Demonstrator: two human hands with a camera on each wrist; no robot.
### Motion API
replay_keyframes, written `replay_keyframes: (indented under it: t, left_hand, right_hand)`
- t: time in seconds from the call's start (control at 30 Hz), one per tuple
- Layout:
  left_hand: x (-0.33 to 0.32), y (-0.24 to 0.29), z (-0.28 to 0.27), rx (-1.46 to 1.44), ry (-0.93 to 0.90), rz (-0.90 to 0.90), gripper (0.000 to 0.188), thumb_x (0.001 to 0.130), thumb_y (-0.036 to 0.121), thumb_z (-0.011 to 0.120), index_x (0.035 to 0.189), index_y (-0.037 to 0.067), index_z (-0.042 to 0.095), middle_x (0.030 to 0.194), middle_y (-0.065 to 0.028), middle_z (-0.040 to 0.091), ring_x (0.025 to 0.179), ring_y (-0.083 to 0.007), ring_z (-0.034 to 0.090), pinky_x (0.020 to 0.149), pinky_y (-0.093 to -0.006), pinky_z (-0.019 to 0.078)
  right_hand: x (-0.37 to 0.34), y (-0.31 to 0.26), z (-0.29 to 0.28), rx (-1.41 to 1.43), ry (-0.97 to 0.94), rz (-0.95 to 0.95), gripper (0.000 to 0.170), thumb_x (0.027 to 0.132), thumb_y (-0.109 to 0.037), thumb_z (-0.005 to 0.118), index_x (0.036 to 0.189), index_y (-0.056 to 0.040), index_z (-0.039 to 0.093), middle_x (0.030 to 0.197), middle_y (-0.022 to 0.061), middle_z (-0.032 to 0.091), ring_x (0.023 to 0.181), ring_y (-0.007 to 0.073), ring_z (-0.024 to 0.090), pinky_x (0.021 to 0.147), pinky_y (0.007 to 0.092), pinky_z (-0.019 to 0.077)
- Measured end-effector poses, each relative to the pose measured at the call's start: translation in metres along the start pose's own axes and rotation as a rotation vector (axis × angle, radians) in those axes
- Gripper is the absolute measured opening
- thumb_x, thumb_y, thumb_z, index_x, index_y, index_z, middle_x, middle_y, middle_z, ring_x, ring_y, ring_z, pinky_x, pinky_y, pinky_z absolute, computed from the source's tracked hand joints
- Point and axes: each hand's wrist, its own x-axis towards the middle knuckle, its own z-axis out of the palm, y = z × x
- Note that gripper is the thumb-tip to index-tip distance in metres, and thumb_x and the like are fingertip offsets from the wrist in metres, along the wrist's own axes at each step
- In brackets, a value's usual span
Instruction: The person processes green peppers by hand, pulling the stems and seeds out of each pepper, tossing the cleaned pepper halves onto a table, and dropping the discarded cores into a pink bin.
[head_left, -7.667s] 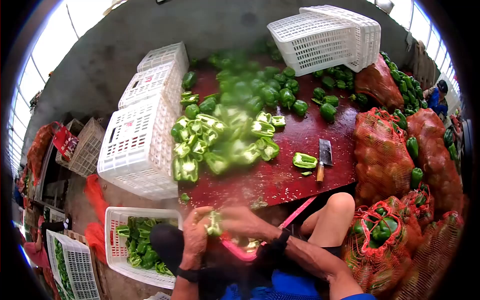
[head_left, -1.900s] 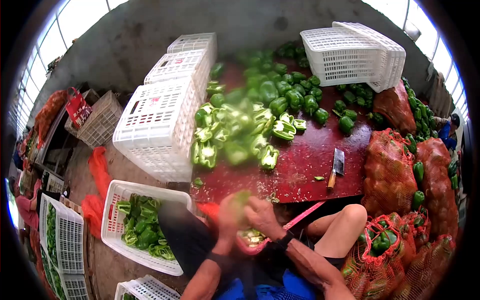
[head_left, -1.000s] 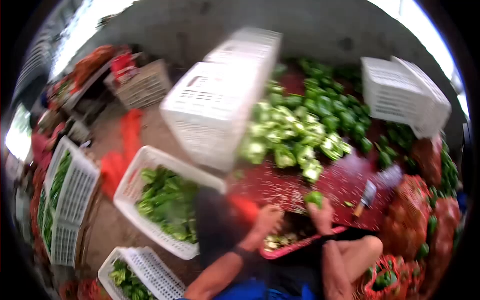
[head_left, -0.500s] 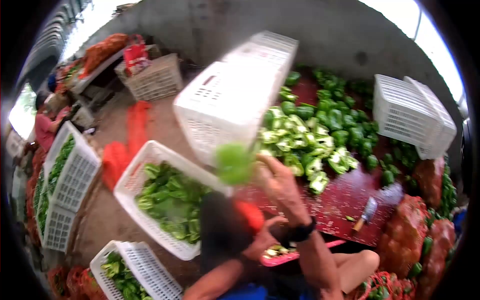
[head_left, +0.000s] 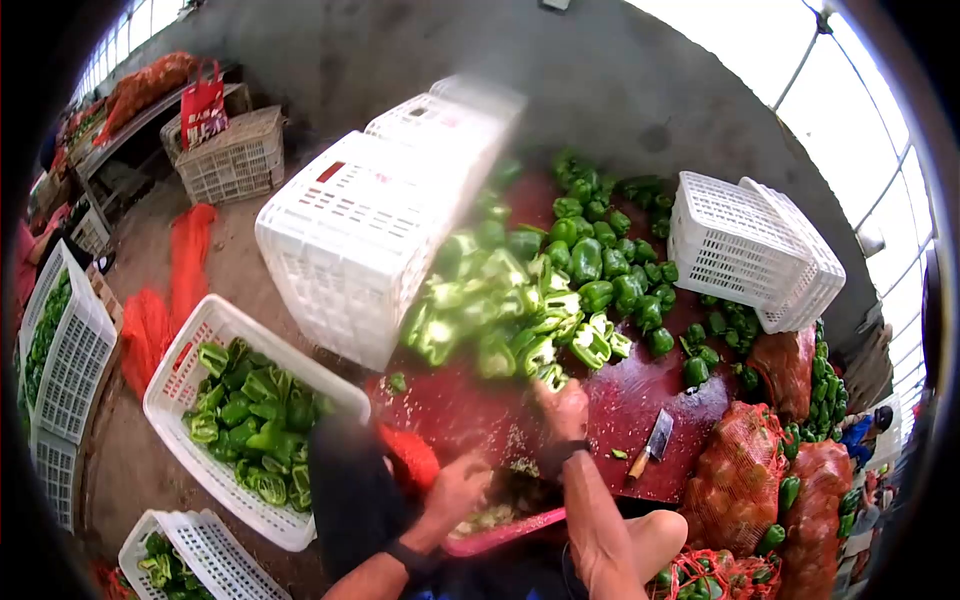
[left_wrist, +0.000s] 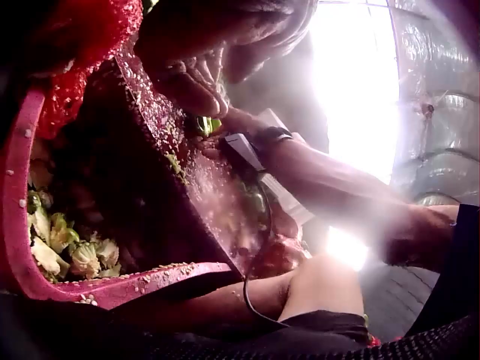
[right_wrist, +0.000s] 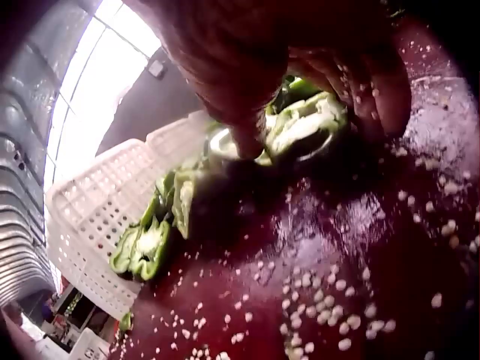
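Observation:
My right hand (head_left: 565, 408) reaches onto the dark red table (head_left: 460, 400) at the near edge of a pile of cut green bell peppers (head_left: 500, 300). In the right wrist view its thumb and fingers grip a halved bell pepper (right_wrist: 307, 126), pale core facing out. My left hand (head_left: 460, 490) hovers above the pink basin (head_left: 515, 528), its fingers loosely bent and holding nothing. Cores and seeds (left_wrist: 64, 244) lie in that basin. Whole green bell peppers (head_left: 600, 260) are heaped behind the cut ones. A cleaver with a wooden handle (head_left: 650, 445) lies to the right.
White crates (head_left: 340, 240) stand along the table's left side, and two more (head_left: 750, 250) sit at its back right. A white crate (head_left: 180, 400) of pepper halves is at the lower left. Mesh sacks (head_left: 735, 460) line the right. Seeds (right_wrist: 330, 307) litter the tabletop.
Half a second ago my right hand was at the left with a green pepper piece in the air near the crate; now it grips another half at the pile. The head view has swung right.

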Motion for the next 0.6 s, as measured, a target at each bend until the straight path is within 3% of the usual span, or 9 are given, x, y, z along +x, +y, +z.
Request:
replay_keyframes:
  t: [0.1,0.23,0.3,0.37,0.4,0.47,0.5,0.57,0.6]
  left_hand:
    - [0.007,-0.003,0.0,0.005,-0.004,-0.01,0.019,0.093,0.01,0.059,0.109,-0.002,0.06,0.083,-0.0099,0.066,0.062,-0.0141,0.063,0.052,-0.0271,0.0519]
    - [0.01,-0.004,0.0,0.033,-0.007,-0.047,0.023,0.096,0.013,0.059,0.112,-0.003,0.059,0.084,-0.0106,0.065,0.063,-0.0157,0.064,0.052,-0.0284,0.0524]
    - [0.014,-0.008,-0.001,-0.074,0.011,-0.058,0.031,0.098,0.014,0.059,0.122,-0.004,0.054,0.096,-0.0155,0.064,0.069,-0.0199,0.066,0.056,-0.0307,0.056]
    - [0.024,-0.024,-0.003,-0.215,0.101,-0.022,0.034,0.098,0.019,0.058,0.124,-0.003,0.056,0.094,-0.0099,0.066,0.071,-0.017,0.065,0.054,-0.0289,0.0525]
    - [0.025,-0.024,-0.005,-0.262,0.119,-0.006,0.039,0.1,0.021,0.057,0.13,-0.003,0.05,0.104,-0.0147,0.063,0.083,-0.0227,0.065,0.06,-0.0344,0.057]
    - [0.04,-0.047,-0.017,-0.41,0.124,0.053,0.047,0.104,0.025,0.05,0.142,-0.002,0.04,0.118,-0.0189,0.059,0.104,-0.0309,0.063,0.068,-0.0421,0.0617]
    - [0.031,-0.02,-0.008,-0.428,0.196,-0.002,0.04,0.105,0.022,0.047,0.137,-0.001,0.047,0.116,-0.0169,0.061,0.102,-0.0295,0.063,0.078,-0.0411,0.0597]
    - [0.034,-0.026,-0.015,-0.652,0.038,-0.044,0.043,0.101,0.041,0.054,0.129,0.009,0.059,0.116,-0.0076,0.065,0.108,-0.0226,0.062,0.096,-0.0391,0.0525]
    - [0.042,-0.041,-0.019,-0.597,0.07,0.018,0.042,0.101,0.04,0.053,0.128,0.009,0.06,0.114,-0.0074,0.066,0.105,-0.0221,0.063,0.094,-0.0385,0.0533]
  right_hand:
    - [0.005,-0.01,0.012,-0.024,-0.02,0.061,0.053,0.076,-0.045,0.073,0.097,0.0007,0.056,0.085,0.0297,0.067,0.083,0.0465,0.067,0.073,0.0531,0.0529]
    - [-0.005,-0.013,-0.01,0.072,-0.142,-0.093,0.049,0.075,-0.038,0.073,0.104,-0.0011,0.06,0.089,0.0274,0.069,0.084,0.0446,0.068,0.074,0.0514,0.0533]
    - [-0.023,-0.007,-0.016,0.416,-0.11,-0.148,0.053,0.076,-0.039,0.073,0.111,-0.0003,0.062,0.086,0.0252,0.069,0.079,0.0403,0.069,0.074,0.0489,0.0537]
    - [-0.051,-0.035,-0.066,0.685,-0.393,0.107,0.052,0.078,-0.035,0.075,0.115,-0.0005,0.063,0.081,0.0139,0.069,0.069,0.0196,0.066,0.063,0.0365,0.0546]
    - [-0.06,-0.022,-0.043,0.712,-0.4,0.043,0.045,0.081,-0.03,0.075,0.114,-0.0015,0.065,0.082,0.0098,0.07,0.069,0.0149,0.065,0.059,0.0318,0.0542]
    - [-0.091,-0.033,-0.06,0.742,-0.534,-0.097,0.047,0.081,-0.037,0.075,0.114,-0.0043,0.069,0.094,0.0141,0.073,0.084,0.02,0.07,0.074,0.0357,0.0559]
    - [-0.105,-0.033,-0.058,0.711,-0.677,-0.035,0.051,0.082,-0.041,0.074,0.116,-0.0036,0.069,0.095,0.015,0.073,0.085,0.0216,0.071,0.077,0.036,0.0562]
    - [-0.127,-0.043,-0.07,0.666,-0.868,-0.12,0.06,0.084,-0.043,0.074,0.127,-0.0023,0.062,0.107,0.0147,0.071,0.095,0.0233,0.069,0.084,0.0361,0.0551]
    - [-0.142,-0.061,-0.095,0.888,-0.726,-0.343,0.029,0.096,-0.03,0.059,0.108,-0.0048,0.068,0.085,0.0165,0.073,0.072,0.0316,0.07,0.066,0.0454,0.0542]
